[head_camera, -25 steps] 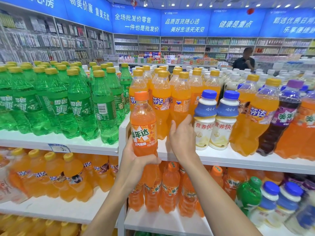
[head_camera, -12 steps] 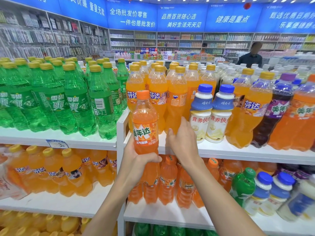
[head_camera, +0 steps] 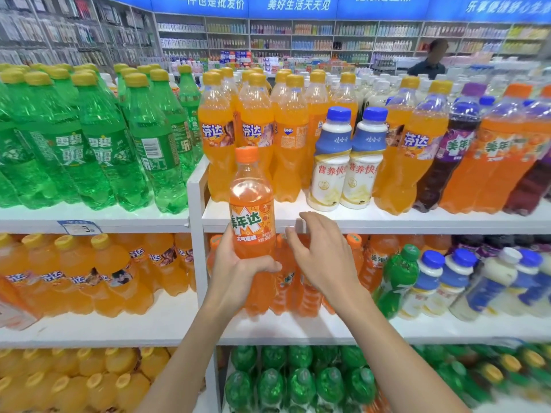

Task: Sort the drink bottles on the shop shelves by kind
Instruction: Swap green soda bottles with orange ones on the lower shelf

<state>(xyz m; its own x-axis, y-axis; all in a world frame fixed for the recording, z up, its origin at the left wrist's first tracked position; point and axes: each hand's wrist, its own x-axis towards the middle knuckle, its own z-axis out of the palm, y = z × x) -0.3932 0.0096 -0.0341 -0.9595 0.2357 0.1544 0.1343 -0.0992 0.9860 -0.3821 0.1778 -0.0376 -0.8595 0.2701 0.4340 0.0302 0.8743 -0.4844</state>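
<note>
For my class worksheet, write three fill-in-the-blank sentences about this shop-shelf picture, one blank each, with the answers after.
1. The bottle gripped by the left hand has an ____ cap.
2. The right hand, fingers relaxed, holds ____.
3. The two white bottles on the top shelf have ____ caps.

Answers: orange; nothing; blue

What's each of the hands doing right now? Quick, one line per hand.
Left hand: closed, gripping the orange-capped soda bottle.
Right hand: open, fingers loosely spread, holding nothing.
</note>
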